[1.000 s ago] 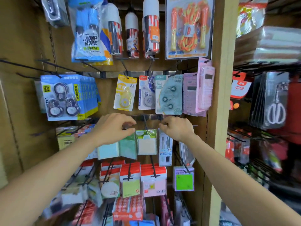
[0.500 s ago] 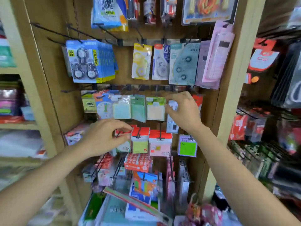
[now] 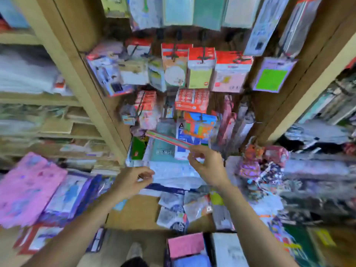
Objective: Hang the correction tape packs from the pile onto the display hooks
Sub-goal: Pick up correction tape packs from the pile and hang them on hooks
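**A:** What are the hands doing?

**B:** Both are hovering low in front of the shelf. The left hand (image 3: 133, 180) is curling its fingers loosely, with the thumb close to the fingertips, and I am seeing nothing between them. The right hand (image 3: 208, 166) is floating a little higher, also loosely curled and holding nothing. Everything is blurring, so small details are getting lost.

**A:** And where are the correction tape packs lying?

**B:** The correction tape packs (image 3: 179, 211) are lying in a loose heap on a cardboard box (image 3: 134, 211), below both hands and nearer the right forearm. Neither hand is touching them.

**A:** What about the hooks?

**B:** The display hooks (image 3: 202, 57) are sticking out of the board well above the hands and carrying red-topped note pads (image 3: 200, 68). A green pad (image 3: 271, 76) is hanging to their right.

**A:** Is anything sitting near the fingers?

**B:** A long striped strip (image 3: 169, 139) is slanting just above the right hand's fingertips, though I cannot tell whether they are touching. A pink sheet (image 3: 27, 187) is lying far to the left, and a pink box (image 3: 185, 244) is sitting at the bottom.
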The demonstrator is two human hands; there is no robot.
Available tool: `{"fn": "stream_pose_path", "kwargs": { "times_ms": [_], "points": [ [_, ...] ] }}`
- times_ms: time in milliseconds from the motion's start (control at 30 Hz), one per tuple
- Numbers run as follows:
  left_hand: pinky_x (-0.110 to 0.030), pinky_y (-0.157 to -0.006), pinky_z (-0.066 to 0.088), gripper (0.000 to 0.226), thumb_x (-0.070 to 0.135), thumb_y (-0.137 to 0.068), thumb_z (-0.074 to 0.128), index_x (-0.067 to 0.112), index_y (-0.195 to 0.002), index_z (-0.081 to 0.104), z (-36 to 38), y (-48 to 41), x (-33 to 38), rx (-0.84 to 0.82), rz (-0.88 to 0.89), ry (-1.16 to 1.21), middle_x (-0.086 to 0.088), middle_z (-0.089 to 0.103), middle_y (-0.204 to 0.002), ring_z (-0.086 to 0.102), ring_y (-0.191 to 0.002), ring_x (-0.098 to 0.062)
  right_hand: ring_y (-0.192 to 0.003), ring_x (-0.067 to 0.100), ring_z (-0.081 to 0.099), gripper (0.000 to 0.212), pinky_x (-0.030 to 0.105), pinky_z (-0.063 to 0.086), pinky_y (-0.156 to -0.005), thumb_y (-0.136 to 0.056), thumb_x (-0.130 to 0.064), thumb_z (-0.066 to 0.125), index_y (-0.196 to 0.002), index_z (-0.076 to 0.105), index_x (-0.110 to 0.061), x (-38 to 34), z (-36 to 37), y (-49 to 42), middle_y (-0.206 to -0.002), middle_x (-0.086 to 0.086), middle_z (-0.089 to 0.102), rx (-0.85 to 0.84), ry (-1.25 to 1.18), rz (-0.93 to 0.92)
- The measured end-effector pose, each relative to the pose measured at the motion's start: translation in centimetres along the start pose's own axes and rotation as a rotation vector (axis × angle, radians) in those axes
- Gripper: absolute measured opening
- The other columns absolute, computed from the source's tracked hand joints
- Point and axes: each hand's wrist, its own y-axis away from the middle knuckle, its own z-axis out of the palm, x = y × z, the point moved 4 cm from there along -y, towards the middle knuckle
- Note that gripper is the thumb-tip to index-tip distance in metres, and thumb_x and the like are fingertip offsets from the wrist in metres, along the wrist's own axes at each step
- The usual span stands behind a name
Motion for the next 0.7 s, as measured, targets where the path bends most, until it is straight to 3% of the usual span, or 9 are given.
{"fn": "stream_pose_path", "kwargs": {
  "times_ms": [67, 133, 200, 267, 300, 400, 500, 567, 700],
  "points": [
    [-0.030, -0.083, 0.057, 0.012, 0.033, -0.087, 0.073, 0.034, -0.099, 0.074, 2.6, 1.3, -7.1, -0.133, -0.139, 0.028, 0.021, 0.072, -0.087, 0.069, -0.089, 0.002, -0.084, 0.011, 0.068, 0.017, 0.029, 0.054, -0.080, -0.089, -0.019, 0.068, -0.105, 0.072, -0.014, 2.4, 5.4, 2.2, -0.093, -0.005, 0.073, -0.094, 0.053, 0.151],
    [-0.035, -0.090, 0.057, 0.019, 0.025, -0.088, 0.075, 0.043, -0.090, 0.070, 5.2, 3.2, -13.8, -0.241, -0.252, 0.052, 0.021, 0.072, -0.091, 0.071, -0.095, -0.003, -0.082, 0.013, 0.070, 0.017, 0.032, 0.056, -0.079, -0.088, -0.018, 0.068, -0.104, 0.072, -0.018, 4.5, 10.1, 4.7, -0.090, -0.004, 0.075, -0.161, 0.082, 0.303],
    [-0.024, -0.086, 0.055, 0.023, 0.024, -0.089, 0.073, 0.047, -0.085, 0.069, 6.8, 5.4, -18.5, -0.320, -0.316, 0.090, 0.017, 0.073, -0.097, 0.071, -0.100, -0.006, -0.080, 0.014, 0.070, 0.019, 0.030, 0.054, -0.076, -0.086, -0.016, 0.067, -0.104, 0.072, -0.019, 6.0, 14.6, 7.0, -0.084, -0.004, 0.073, -0.241, 0.119, 0.477],
    [-0.006, -0.071, 0.045, 0.017, 0.022, -0.091, 0.071, 0.039, -0.094, 0.073, 7.8, 7.3, -21.3, -0.410, -0.342, 0.078, 0.014, 0.070, -0.095, 0.068, -0.099, -0.006, -0.078, 0.014, 0.067, 0.023, 0.027, 0.050, -0.073, -0.085, -0.013, 0.066, -0.106, 0.072, -0.019, 7.1, 18.3, 9.5, -0.080, -0.005, 0.069, -0.323, 0.131, 0.621],
    [-0.004, -0.069, 0.043, 0.016, 0.021, -0.091, 0.070, 0.037, -0.093, 0.073, 8.3, 8.0, -22.4, -0.444, -0.354, 0.089, 0.014, 0.070, -0.092, 0.068, -0.099, -0.007, -0.078, 0.016, 0.067, 0.024, 0.026, 0.048, -0.072, -0.085, -0.013, 0.065, -0.107, 0.072, -0.020, 7.7, 19.6, 10.9, -0.080, -0.004, 0.069, -0.366, 0.145, 0.681],
    [-0.017, -0.076, 0.049, 0.022, 0.031, -0.085, 0.065, 0.048, -0.072, 0.067, 9.5, 9.7, -26.5, -0.553, -0.376, 0.063, 0.025, 0.070, -0.081, 0.069, -0.094, -0.008, -0.089, 0.026, 0.069, 0.024, 0.027, 0.044, -0.069, -0.083, -0.016, 0.064, -0.105, 0.072, -0.017, 9.2, 23.2, 14.5, -0.092, 0.007, 0.074, -0.469, 0.192, 0.849],
    [-0.024, -0.085, 0.052, 0.014, 0.030, -0.091, 0.066, 0.042, -0.084, 0.068, 10.2, 10.1, -28.7, -0.644, -0.393, 0.019, 0.016, 0.073, -0.094, 0.069, -0.097, -0.009, -0.096, 0.028, 0.068, 0.031, 0.029, 0.049, -0.076, -0.079, -0.027, 0.066, -0.109, 0.072, -0.021, 10.9, 25.1, 17.4, -0.098, 0.009, 0.074, -0.499, 0.189, 1.008],
    [-0.026, -0.085, 0.052, 0.011, 0.031, -0.092, 0.065, 0.039, -0.089, 0.071, 11.0, 9.4, -30.0, -0.661, -0.406, 0.017, 0.011, 0.075, -0.102, 0.069, -0.099, -0.009, -0.097, 0.027, 0.068, 0.029, 0.032, 0.051, -0.082, -0.083, -0.023, 0.069, -0.111, 0.071, -0.019, 12.5, 26.1, 18.8, -0.098, 0.009, 0.075, -0.512, 0.176, 1.064],
    [-0.031, -0.091, 0.052, 0.011, 0.033, -0.095, 0.062, 0.034, -0.094, 0.073, 13.5, 7.5, -32.6, -0.699, -0.478, 0.041, 0.005, 0.073, -0.113, 0.067, -0.105, -0.015, -0.097, 0.025, 0.067, 0.032, 0.028, 0.049, -0.078, -0.084, -0.017, 0.070, -0.117, 0.069, -0.015, 16.3, 27.6, 20.1, -0.105, 0.010, 0.073, -0.542, 0.181, 1.118]
  ]
}}
